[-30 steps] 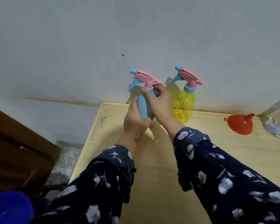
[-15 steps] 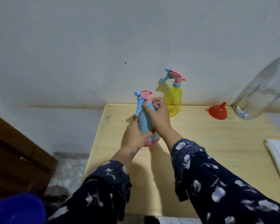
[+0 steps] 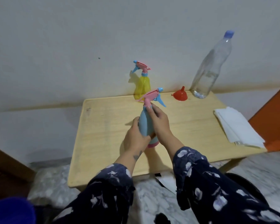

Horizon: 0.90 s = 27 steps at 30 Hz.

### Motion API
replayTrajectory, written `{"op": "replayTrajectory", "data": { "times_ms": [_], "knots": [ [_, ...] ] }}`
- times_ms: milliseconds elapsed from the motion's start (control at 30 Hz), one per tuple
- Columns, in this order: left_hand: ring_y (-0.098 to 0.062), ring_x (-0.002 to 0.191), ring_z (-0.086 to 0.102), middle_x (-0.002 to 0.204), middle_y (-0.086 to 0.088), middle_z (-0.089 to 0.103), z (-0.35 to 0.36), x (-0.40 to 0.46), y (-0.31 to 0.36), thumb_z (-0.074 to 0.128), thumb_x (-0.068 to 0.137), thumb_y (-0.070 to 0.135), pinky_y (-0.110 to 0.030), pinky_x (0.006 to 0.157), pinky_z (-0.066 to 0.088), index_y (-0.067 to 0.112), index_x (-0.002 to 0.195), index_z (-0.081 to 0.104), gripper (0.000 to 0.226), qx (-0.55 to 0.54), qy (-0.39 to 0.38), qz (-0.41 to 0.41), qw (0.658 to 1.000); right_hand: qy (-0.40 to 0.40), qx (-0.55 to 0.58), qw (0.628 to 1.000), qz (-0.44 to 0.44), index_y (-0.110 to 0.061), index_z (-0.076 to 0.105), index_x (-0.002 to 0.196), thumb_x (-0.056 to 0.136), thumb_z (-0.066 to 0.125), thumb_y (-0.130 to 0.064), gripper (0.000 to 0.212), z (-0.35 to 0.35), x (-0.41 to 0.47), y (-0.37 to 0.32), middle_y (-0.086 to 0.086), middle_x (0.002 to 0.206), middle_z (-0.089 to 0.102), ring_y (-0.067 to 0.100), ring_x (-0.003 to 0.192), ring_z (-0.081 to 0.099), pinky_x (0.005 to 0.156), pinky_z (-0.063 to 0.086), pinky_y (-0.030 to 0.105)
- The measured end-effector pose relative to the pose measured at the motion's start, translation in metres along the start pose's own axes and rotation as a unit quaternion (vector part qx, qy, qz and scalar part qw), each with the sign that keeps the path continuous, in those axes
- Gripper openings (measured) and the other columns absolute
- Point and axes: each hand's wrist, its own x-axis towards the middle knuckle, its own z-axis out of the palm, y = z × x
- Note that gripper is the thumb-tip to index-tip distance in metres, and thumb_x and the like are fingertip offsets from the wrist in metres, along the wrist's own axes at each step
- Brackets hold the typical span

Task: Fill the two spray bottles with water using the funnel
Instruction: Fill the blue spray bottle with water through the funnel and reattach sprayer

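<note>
A blue spray bottle with a pink base stands on the wooden table. My left hand wraps its body from the left. My right hand grips its neck just under the pink trigger head, whose nozzle points right. A yellow spray bottle with a pink and blue head stands at the table's back edge by the wall. A red funnel rests mouth down to its right. A tall clear water bottle with a blue cap stands at the back right.
A stack of white cloths or paper lies near the table's right edge. An orange-brown furniture piece stands to the right, dark wooden furniture to the left. A blue object sits at the bottom left. Marble floor lies below.
The blue bottle's trigger head has turned from pointing left to pointing right under my right hand. The camera has pulled back, showing the whole water bottle and the cloths.
</note>
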Motion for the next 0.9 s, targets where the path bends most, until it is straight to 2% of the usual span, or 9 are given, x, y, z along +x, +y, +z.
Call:
{"op": "replayTrajectory", "data": {
  "times_ms": [133, 200, 267, 300, 333, 433, 533, 700, 900],
  "knots": [
    [-0.021, 0.084, 0.065, 0.104, 0.007, 0.064, 0.011, -0.013, 0.006, 0.071, 0.071, 0.027, -0.039, 0.069, 0.057, 0.042, 0.123, 0.036, 0.064, 0.024, -0.003, 0.009, 1.000, 0.072, 0.009, 0.996, 0.049, -0.016, 0.055, 0.100, 0.079, 0.073, -0.041, 0.037, -0.013, -0.008, 0.001, -0.005, 0.093, 0.062, 0.008, 0.086, 0.060, 0.077, 0.046, 0.025],
    [-0.022, 0.086, 0.066, 0.109, 0.008, 0.062, 0.017, -0.017, 0.009, 0.076, 0.068, 0.039, -0.041, 0.069, 0.058, 0.040, 0.131, 0.033, 0.077, 0.025, 0.006, 0.005, 1.000, 0.050, -0.003, 0.998, 0.041, -0.015, 0.064, 0.099, 0.084, 0.069, -0.041, 0.030, -0.024, -0.009, 0.003, -0.002, 0.100, 0.067, 0.010, 0.093, 0.060, 0.079, 0.044, 0.025],
    [-0.023, 0.091, 0.066, 0.114, 0.008, 0.059, 0.024, -0.020, 0.012, 0.079, 0.066, 0.046, -0.041, 0.070, 0.058, 0.037, 0.138, 0.030, 0.087, 0.023, 0.017, 0.000, 1.000, 0.002, -0.025, 0.999, 0.038, -0.018, 0.064, 0.115, 0.091, 0.059, -0.041, 0.034, -0.034, -0.009, 0.003, -0.003, 0.111, 0.067, 0.009, 0.102, 0.058, 0.081, 0.042, 0.023],
    [-0.024, 0.094, 0.065, 0.117, 0.006, 0.059, 0.029, -0.020, 0.014, 0.080, 0.068, 0.043, -0.042, 0.072, 0.058, 0.036, 0.137, 0.030, 0.085, 0.025, 0.022, -0.002, 0.999, -0.006, -0.035, 0.999, 0.035, -0.020, 0.057, 0.126, 0.091, 0.058, -0.042, 0.041, -0.039, -0.010, 0.003, -0.005, 0.114, 0.065, 0.009, 0.106, 0.056, 0.083, 0.041, 0.023],
    [-0.025, 0.097, 0.064, 0.120, 0.005, 0.059, 0.034, -0.021, 0.015, 0.079, 0.070, 0.037, -0.042, 0.074, 0.057, 0.035, 0.136, 0.031, 0.082, 0.027, 0.028, -0.005, 0.999, 0.003, -0.040, 0.999, 0.028, -0.022, 0.049, 0.131, 0.088, 0.062, -0.042, 0.049, -0.044, -0.009, 0.003, -0.006, 0.113, 0.062, 0.008, 0.106, 0.055, 0.084, 0.042, 0.023],
    [-0.026, 0.103, 0.063, 0.122, 0.001, 0.062, 0.050, -0.022, 0.021, 0.077, 0.073, 0.028, -0.042, 0.079, 0.056, 0.035, 0.135, 0.031, 0.077, 0.030, 0.036, -0.015, 0.999, 0.042, -0.089, 0.994, -0.043, -0.024, 0.035, 0.125, 0.075, 0.079, -0.033, 0.067, -0.059, -0.008, -0.001, -0.005, 0.093, 0.055, 0.011, 0.090, 0.056, 0.076, 0.045, 0.026],
    [-0.025, 0.099, 0.062, 0.117, 0.002, 0.061, 0.066, -0.026, 0.024, 0.079, 0.071, 0.034, -0.044, 0.079, 0.055, 0.035, 0.132, 0.035, 0.075, 0.003, 0.037, -0.022, 0.999, 0.016, -0.143, 0.985, -0.099, -0.025, 0.040, 0.123, 0.077, 0.076, -0.022, 0.059, -0.073, -0.002, 0.005, 0.000, 0.089, 0.060, 0.015, 0.084, 0.060, 0.070, 0.045, 0.027],
    [-0.020, 0.096, 0.062, 0.111, 0.008, 0.059, 0.079, -0.032, 0.021, 0.082, 0.062, 0.050, -0.044, 0.076, 0.056, 0.044, 0.122, 0.035, 0.076, -0.018, 0.039, -0.024, 0.999, -0.053, -0.112, 0.984, -0.129, -0.032, 0.051, 0.124, 0.084, 0.065, -0.013, 0.047, -0.093, 0.002, 0.017, 0.000, 0.091, 0.068, 0.010, 0.083, 0.064, 0.077, 0.049, 0.024],
    [-0.019, 0.099, 0.057, 0.118, 0.008, 0.054, 0.086, -0.041, 0.014, 0.084, 0.067, 0.036, -0.041, 0.082, 0.053, 0.035, 0.130, 0.035, 0.080, -0.036, 0.052, -0.007, 0.998, -0.028, 0.008, 0.992, -0.122, -0.033, 0.053, 0.121, 0.083, 0.065, -0.011, 0.045, -0.107, 0.020, -0.011, 0.003, 0.090, 0.066, 0.012, 0.078, 0.061, 0.075, 0.051, 0.023]
  ]
}}
